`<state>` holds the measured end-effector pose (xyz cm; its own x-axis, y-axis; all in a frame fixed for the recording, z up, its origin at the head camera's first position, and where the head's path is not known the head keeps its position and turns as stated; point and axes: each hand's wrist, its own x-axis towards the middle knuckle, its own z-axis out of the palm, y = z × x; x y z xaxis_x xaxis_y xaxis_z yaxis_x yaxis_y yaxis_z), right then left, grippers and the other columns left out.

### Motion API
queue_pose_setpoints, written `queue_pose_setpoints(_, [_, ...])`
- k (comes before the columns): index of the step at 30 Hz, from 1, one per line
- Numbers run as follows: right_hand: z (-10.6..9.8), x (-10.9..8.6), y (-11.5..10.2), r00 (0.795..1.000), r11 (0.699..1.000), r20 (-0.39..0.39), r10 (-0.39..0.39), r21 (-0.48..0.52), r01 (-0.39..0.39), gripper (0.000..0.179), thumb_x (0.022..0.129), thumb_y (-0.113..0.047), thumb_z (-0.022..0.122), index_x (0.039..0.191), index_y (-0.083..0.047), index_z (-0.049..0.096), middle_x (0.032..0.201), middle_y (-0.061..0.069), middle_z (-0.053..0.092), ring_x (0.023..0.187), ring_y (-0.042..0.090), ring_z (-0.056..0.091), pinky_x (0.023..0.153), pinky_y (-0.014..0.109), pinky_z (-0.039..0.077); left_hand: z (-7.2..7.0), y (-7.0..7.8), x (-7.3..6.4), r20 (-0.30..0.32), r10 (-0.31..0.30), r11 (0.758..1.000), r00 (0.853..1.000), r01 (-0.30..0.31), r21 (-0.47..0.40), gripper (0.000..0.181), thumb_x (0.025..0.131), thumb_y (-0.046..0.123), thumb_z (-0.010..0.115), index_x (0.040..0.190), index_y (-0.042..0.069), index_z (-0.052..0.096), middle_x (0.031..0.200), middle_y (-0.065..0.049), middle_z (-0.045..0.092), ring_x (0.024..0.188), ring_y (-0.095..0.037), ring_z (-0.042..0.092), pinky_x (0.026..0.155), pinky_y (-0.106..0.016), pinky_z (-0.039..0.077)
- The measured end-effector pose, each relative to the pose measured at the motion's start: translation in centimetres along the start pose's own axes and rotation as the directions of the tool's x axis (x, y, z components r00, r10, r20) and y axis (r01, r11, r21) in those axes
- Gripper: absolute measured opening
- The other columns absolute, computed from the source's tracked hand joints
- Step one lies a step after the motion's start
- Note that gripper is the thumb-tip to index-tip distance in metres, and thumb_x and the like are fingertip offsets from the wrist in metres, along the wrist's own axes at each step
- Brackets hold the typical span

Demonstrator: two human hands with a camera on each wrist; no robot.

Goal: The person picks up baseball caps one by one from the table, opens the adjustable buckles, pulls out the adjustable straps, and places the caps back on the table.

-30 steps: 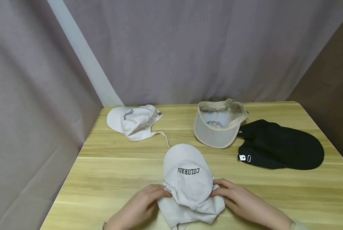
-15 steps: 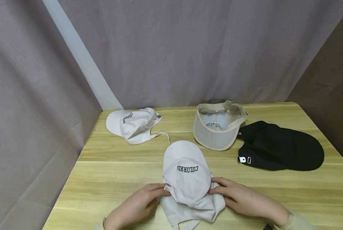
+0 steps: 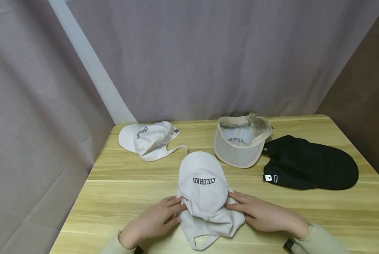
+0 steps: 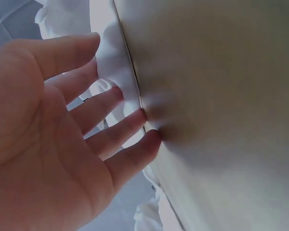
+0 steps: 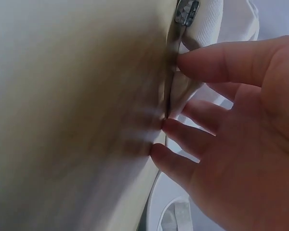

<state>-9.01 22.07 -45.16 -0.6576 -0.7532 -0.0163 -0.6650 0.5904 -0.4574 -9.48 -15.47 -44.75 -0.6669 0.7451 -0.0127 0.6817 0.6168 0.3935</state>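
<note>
Soft, fairly even light fills the head view, leaving faint shadows on the tabletop (image 3: 119,192) beneath the left hand (image 3: 154,218) and right hand (image 3: 263,212). The lettering (image 3: 203,181) on the nearest white cap (image 3: 205,203) is legible, while the black cap (image 3: 313,164) loses most detail and the brown curtain (image 3: 364,70) looks dim. Both wrist views are duller, with bluish, brighter backgrounds, shaded hands, and the tabletop smeared out of focus, darkening near the fingertips (image 4: 153,138).
</note>
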Motion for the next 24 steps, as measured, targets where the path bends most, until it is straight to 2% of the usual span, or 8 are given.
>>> queue_pose_setpoints(5, [-0.6, 2.0, 0.7, 0.999, 1.0, 0.042, 0.026, 0.013, -0.026, 0.052, 0.098, -0.004, 0.056, 0.148, -0.017, 0.052, 0.158, 0.019, 0.035, 0.143, 0.042, 0.034, 0.108, 0.059, 0.036, -1.2, -1.5, 1.8, 0.047, -0.054, 0.999, 0.997, 0.053, 0.007, 0.041, 0.102, 0.022, 0.06, 0.142, 0.012, 0.058, 0.151, -0.015, 0.048, 0.138, -0.037, 0.044, 0.109, -0.052, 0.039])
queue_pose_setpoints(9, [-1.0, 3.8, 1.5, 0.998, 1.0, 0.066, 0.018, 0.017, -0.019, 0.053, 0.096, -0.001, 0.054, 0.148, -0.012, 0.051, 0.158, 0.023, 0.033, 0.144, 0.045, 0.031, 0.11, 0.06, 0.034, -1.6, -2.9, 3.0, 0.059, -0.068, 0.998, 0.996, 0.067, 0.017, 0.041, 0.101, 0.02, 0.061, 0.141, 0.009, 0.058, 0.15, -0.018, 0.047, 0.138, -0.041, 0.043, 0.11, -0.055, 0.037])
queue_pose_setpoints(13, [-1.7, 5.8, 2.8, 0.998, 1.0, 0.068, 0.002, 0.022, -0.003, 0.054, 0.093, 0.003, 0.054, 0.146, -0.007, 0.052, 0.157, 0.028, 0.031, 0.142, 0.048, 0.031, 0.11, 0.06, 0.033, -2.0, -4.5, 4.7, 0.068, -0.058, 0.998, 0.996, 0.056, 0.029, 0.042, 0.1, 0.017, 0.061, 0.14, 0.006, 0.056, 0.151, -0.023, 0.044, 0.138, -0.046, 0.041, 0.11, -0.057, 0.036])
queue_pose_setpoints(16, [-2.1, 7.3, 3.9, 0.998, 1.0, 0.057, 0.004, 0.024, -0.006, 0.054, 0.091, 0.004, 0.054, 0.145, -0.004, 0.053, 0.156, 0.031, 0.031, 0.141, 0.049, 0.032, 0.11, 0.06, 0.032, -2.3, -5.7, 6.0, 0.098, -0.065, 0.997, 0.993, 0.062, 0.039, 0.044, 0.1, 0.018, 0.061, 0.142, 0.006, 0.051, 0.153, -0.026, 0.039, 0.139, -0.049, 0.036, 0.111, -0.058, 0.034])
queue_pose_setpoints(20, [-2.2, 9.0, 5.2, 0.998, 0.999, 0.058, 0.027, 0.023, -0.028, 0.053, 0.091, 0.004, 0.054, 0.144, -0.002, 0.053, 0.155, 0.032, 0.031, 0.142, 0.05, 0.031, 0.112, 0.062, 0.029, -2.7, -7.1, 7.6, 0.142, -0.101, 0.994, 0.985, 0.094, 0.053, 0.047, 0.1, 0.02, 0.061, 0.143, 0.006, 0.046, 0.155, -0.029, 0.033, 0.141, -0.052, 0.031, 0.113, -0.058, 0.031])
queue_pose_setpoints(24, [-2.1, 10.4, 6.3, 0.997, 0.998, 0.056, 0.054, 0.023, -0.056, 0.054, 0.09, 0.004, 0.053, 0.144, -0.002, 0.053, 0.155, 0.032, 0.031, 0.142, 0.051, 0.029, 0.112, 0.062, 0.027, -2.8, -8.2, 9.2, 0.156, -0.126, 0.991, 0.98, 0.119, 0.055, 0.048, 0.1, 0.019, 0.061, 0.143, 0.004, 0.044, 0.156, -0.031, 0.031, 0.141, -0.054, 0.03, 0.114, -0.057, 0.029])
